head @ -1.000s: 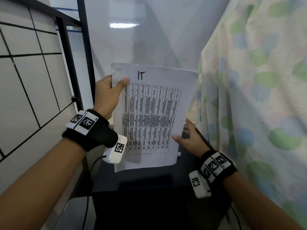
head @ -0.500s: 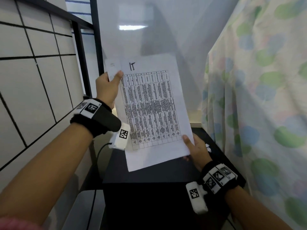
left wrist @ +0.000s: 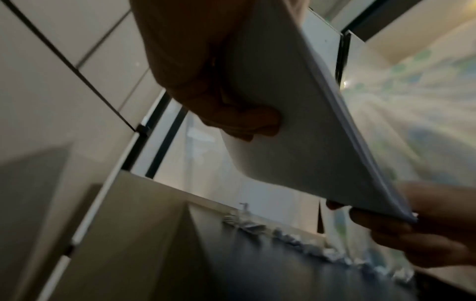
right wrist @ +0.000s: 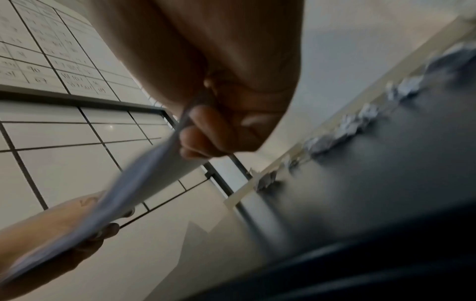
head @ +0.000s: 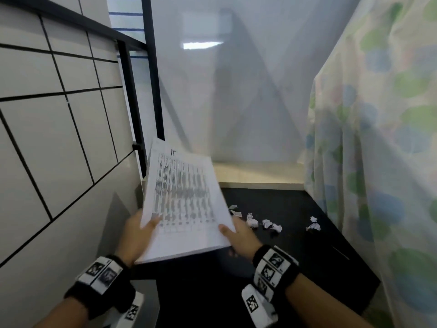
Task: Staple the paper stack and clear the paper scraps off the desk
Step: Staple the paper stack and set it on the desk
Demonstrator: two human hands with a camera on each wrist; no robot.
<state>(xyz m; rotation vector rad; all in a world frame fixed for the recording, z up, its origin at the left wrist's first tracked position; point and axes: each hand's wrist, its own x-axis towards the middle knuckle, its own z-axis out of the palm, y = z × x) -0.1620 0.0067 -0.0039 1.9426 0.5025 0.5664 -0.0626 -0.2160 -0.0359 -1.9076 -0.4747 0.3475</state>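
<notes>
A white paper stack (head: 182, 204) printed with a table and a handwritten mark at its top tilts over the left part of the black desk (head: 279, 245). My left hand (head: 139, 230) grips its near left edge, thumb on top and fingers (left wrist: 239, 120) underneath. My right hand (head: 236, 235) pinches its near right corner, thumb on top. From the right wrist view the stack (right wrist: 134, 179) runs edge-on between both hands. Several crumpled paper scraps (head: 267, 223) lie on the desk right of the stack. No stapler is in view.
A tiled wall (head: 54, 129) with a black frame (head: 151, 74) closes the left side. A flowered curtain (head: 378, 138) hangs along the desk's right edge. A pale ledge (head: 257, 175) runs behind the desk.
The stack has come down from upright in front of me to a low tilt over the desk. My left hand slid from its top left corner to its near left edge. The scraps came into view.
</notes>
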